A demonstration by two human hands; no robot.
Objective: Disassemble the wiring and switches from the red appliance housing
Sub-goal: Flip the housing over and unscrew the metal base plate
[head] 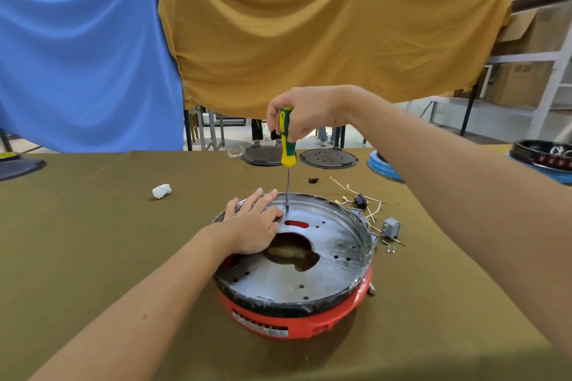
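Head view shows the red housing [297, 318] sitting on the olive-covered table [93, 257] near the front middle, its open side up, with a round metal plate [309, 272] full of holes lying flat inside its rim. A screwdriver [287, 145] with a green and yellow handle stands almost upright, long axis vertical, its tip touching the far part of the plate. The right hand [305, 114] comes in from above with its fingers curled round the top of the handle. The left hand [253, 226] lies flat on the plate's far left edge, fingers straight and slightly spread, pressing down just beside the screwdriver tip. To the right of the housing, loose wires [368, 210] with small black and grey switches [391, 226] lie on the cloth. A white wad [161, 190] lies well to the left. Farther back are two dark round covers [328, 158], and blue and mustard cloths [278, 40] hang behind the table.
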